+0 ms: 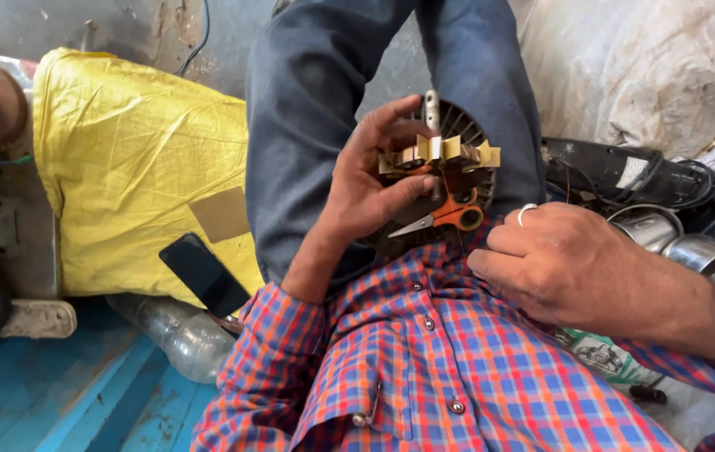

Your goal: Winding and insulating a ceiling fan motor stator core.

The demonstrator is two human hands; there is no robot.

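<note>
Scissors [445, 218] with orange handles lay against the dark round motor stator [458, 180], which rested on the person's lap. Left hand [370, 180] gripped the stator by its rim and paper-lined slots. Right hand [566, 264], wearing a ring, pinched a thin wire near the checked shirt [458, 360]. A black phone [204, 274] lay on the yellow sack [123, 176] at left.
</note>
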